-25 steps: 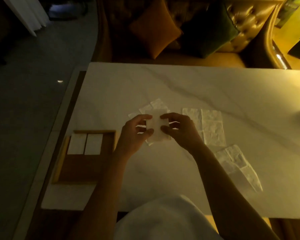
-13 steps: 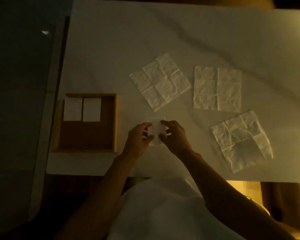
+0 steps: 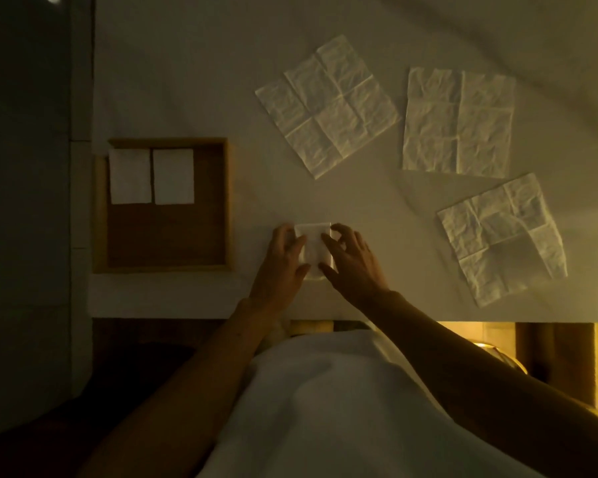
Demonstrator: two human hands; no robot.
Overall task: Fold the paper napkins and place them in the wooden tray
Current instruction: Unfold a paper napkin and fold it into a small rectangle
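Note:
A small folded white napkin (image 3: 314, 244) lies on the white table near its front edge. My left hand (image 3: 283, 262) grips its left side and my right hand (image 3: 351, 260) grips its right side, fingers over the paper. The wooden tray (image 3: 223, 205) sits to the left of my hands, with two folded napkins (image 3: 130, 175) (image 3: 173, 175) side by side in its far left part. Three unfolded, creased napkins lie flat on the table: one at the centre back (image 3: 327, 106), one at the right back (image 3: 458, 122), one at the right front (image 3: 503, 238).
The white marble table (image 3: 187, 81) ends just behind my wrists. Dark floor runs along its left side. My lap under a white cloth (image 3: 325, 408) fills the bottom. Warm yellow light glows under the table at the lower right.
The view has tipped down from the sofa to the tabletop. Both hands have brought the folded napkin down toward the table's front edge, still holding it between them.

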